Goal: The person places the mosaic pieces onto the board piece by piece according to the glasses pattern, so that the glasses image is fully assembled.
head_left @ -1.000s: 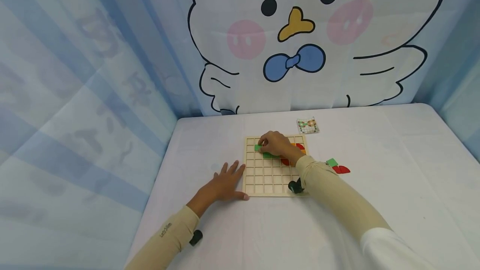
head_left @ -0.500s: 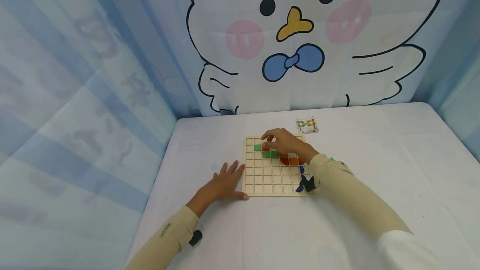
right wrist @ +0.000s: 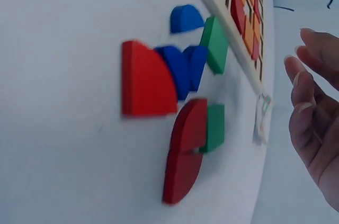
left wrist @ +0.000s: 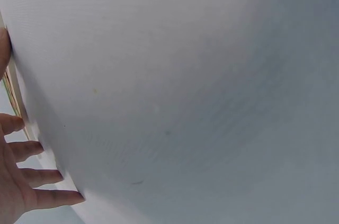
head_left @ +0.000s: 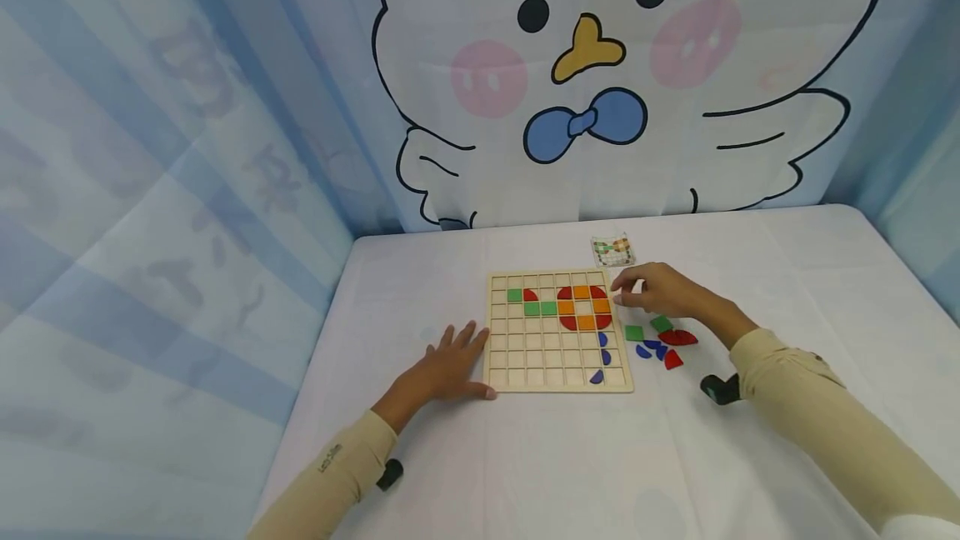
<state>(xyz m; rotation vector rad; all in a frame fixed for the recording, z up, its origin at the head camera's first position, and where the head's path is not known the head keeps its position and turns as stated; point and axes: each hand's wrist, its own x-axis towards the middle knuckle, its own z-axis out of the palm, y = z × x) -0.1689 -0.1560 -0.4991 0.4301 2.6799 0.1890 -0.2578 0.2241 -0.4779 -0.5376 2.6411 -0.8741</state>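
A wooden grid board (head_left: 525,357) lies on the white table. My left hand (head_left: 450,369) rests at its left edge with fingers spread; the left wrist view shows these fingers (left wrist: 42,176) too. My right hand (head_left: 660,290) hovers just past the board's right edge, loosely bent, with nothing visible between the fingers in the right wrist view. On the board, a red quarter-circle piece (head_left: 530,295) sits beside a green square (head_left: 514,295). Two more green squares (head_left: 540,308) lead to a ring of orange squares (head_left: 587,322) and red quarter-circles. Small blue half-circles (head_left: 606,357) lie at the board's right.
Right of the board lie loose green squares (head_left: 634,332), red quarter-circles (right wrist: 151,81) and blue pieces (right wrist: 185,18). A small pattern card (head_left: 613,251) lies behind the board. A curtain with a cartoon print hangs beyond the table (head_left: 750,440).
My right hand has let go of the red quarter-circle beside the green square and moved right, off the board, uncovering the coloured pieces. My left hand has stayed put.
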